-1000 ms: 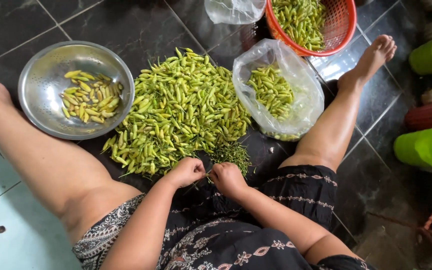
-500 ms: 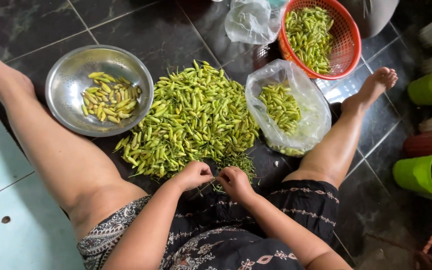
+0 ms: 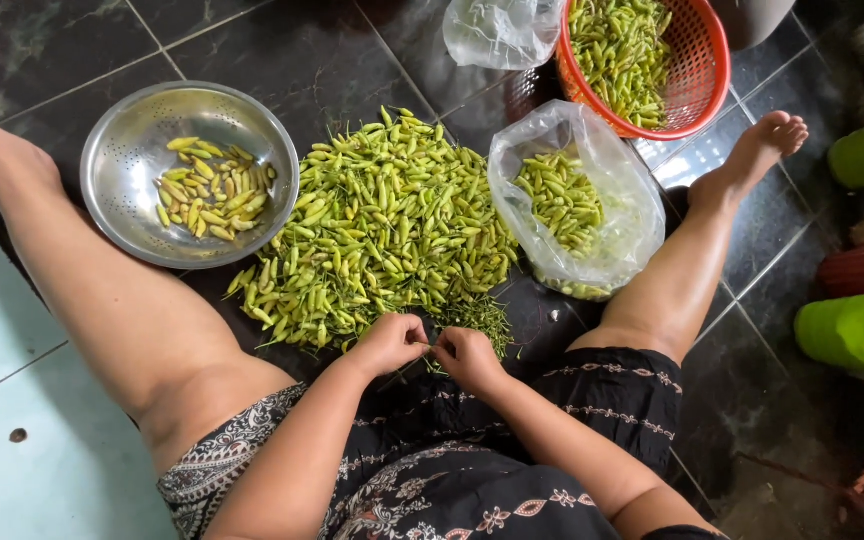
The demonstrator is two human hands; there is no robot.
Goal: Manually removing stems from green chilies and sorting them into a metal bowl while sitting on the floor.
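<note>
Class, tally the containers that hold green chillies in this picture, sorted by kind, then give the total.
Metal colander: 1
Clear plastic bag with chillies: 1
Red plastic basket: 1
Total: 3

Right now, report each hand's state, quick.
Left hand: closed, pinching something small; cannot tell what.
Right hand: closed, fingertips meeting the left's beside the heap of small green chilli peppers.

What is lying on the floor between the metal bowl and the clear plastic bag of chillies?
In the head view, a big loose heap of green chillies covers the dark floor between the metal bowl and the plastic bag.
</note>
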